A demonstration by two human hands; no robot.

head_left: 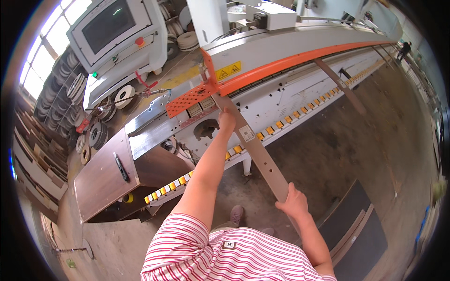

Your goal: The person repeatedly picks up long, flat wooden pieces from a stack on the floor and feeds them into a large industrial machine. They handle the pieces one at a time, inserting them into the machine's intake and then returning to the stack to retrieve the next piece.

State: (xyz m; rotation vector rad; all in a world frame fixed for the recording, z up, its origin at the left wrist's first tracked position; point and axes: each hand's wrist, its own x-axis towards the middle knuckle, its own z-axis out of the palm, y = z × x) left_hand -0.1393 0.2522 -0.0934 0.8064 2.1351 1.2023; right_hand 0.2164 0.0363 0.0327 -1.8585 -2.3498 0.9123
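Note:
A long narrow brown board (264, 157) lies across the machine's side rail and slants back toward me, with a white label and a few small holes on its upper face. Its far end reaches the orange guard of the edge banding machine (304, 35). My left hand (227, 120) grips the board's left edge near that far end, fingertips partly hidden. Closer to my body, my right hand (295, 201) is closed around the near part, thumb on top. The board's near end passes behind my right forearm.
Yellow rollers (280, 124) line the side rail. A second brown strip (341, 84) crosses it farther right. On the left stand a control cabinet (112, 30), a brown wooden box (105, 180) with a black knife on top, and edging rolls (97, 136). Dark panels (363, 248) lie low right.

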